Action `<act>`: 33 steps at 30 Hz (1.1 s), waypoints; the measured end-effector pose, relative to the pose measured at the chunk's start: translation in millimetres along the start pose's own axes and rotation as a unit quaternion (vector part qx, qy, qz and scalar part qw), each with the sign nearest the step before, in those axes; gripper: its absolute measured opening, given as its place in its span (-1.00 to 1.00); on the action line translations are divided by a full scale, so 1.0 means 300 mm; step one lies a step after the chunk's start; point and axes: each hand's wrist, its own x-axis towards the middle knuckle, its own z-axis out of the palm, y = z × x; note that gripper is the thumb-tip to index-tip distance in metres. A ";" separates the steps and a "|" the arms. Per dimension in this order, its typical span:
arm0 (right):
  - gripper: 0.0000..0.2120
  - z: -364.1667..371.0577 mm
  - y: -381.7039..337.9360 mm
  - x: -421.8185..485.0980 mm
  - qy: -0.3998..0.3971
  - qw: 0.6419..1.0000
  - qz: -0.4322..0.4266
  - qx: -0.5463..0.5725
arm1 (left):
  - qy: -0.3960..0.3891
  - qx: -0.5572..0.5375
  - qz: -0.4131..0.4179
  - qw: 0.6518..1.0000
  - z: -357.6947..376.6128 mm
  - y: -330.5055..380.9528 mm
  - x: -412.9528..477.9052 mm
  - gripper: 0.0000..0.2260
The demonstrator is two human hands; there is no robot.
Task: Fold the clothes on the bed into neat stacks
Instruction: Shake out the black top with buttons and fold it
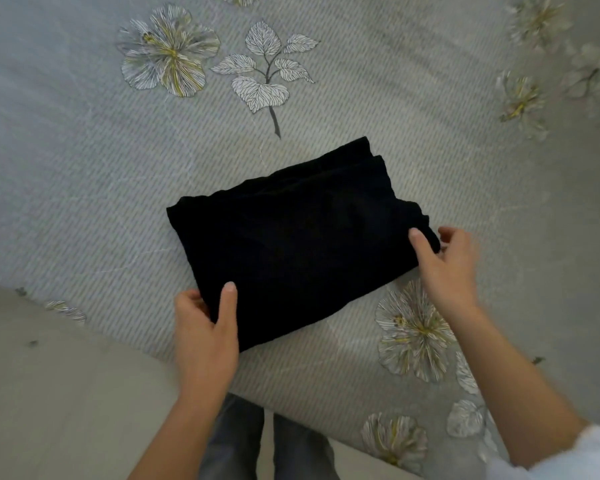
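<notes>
One big bed with a grey striped cover [84, 168] fills most of the view. The cover has many pale flowers printed on it, and the one big flower [168, 50] at the top left is the clearest. Beside that flower is one twig with five white leaves [264, 71]. One strip of plain beige floor [49, 393] shows at the bottom left.

One black cloth, folded into a thick rectangle [291, 244], lies flat on the bed near its front edge. It sits a bit crooked, with its far right corner pointing up toward the leaf twig.

Two grey trouser legs [236, 441] stand on the floor at the bottom.

Two bare hands hold the black cloth. The left hand [205, 337] pinches the near left corner, with the thumb on top and the fingers tucked at the edge. The right hand [447, 265] pinches the right corner, with the thumb on top and the fingers curled round the edge. Each hand hides a little bit of its corner.

One white sleeve [586, 455] peeks in at the bottom right.
</notes>
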 end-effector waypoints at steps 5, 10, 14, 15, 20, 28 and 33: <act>-0.80 0.028 -0.029 0.064 0.031 0.998 -0.052 -0.029 | 0.045 -0.020 0.020 0.999 0.028 -0.011 -0.008 -0.75; -0.66 0.031 -0.087 0.115 0.051 0.997 -0.035 -0.041 | 0.021 -0.037 -0.018 0.999 0.007 -0.014 0.042 -0.79; -0.55 0.110 -0.213 0.191 -0.040 0.988 -0.134 -0.058 | 0.033 -0.060 -0.022 0.997 -0.002 0.045 0.166 -0.74; -0.53 0.140 -0.232 0.214 -0.058 0.988 -0.130 -0.058 | 0.037 -0.066 -0.015 0.997 0.000 0.064 0.198 -0.73; -0.92 0.205 -0.251 0.244 0.060 0.992 -0.100 -0.037 | 0.077 -0.110 0.015 0.991 0.024 0.137 0.311 -0.83; -0.84 0.211 -0.352 0.295 0.114 0.968 -0.225 0.002 | 0.179 -0.115 0.059 0.975 0.026 0.141 0.353 -0.83; -0.72 0.247 -0.368 0.308 0.043 0.970 -0.184 -0.155 | 0.189 -0.051 0.023 0.980 0.047 0.101 0.387 -0.68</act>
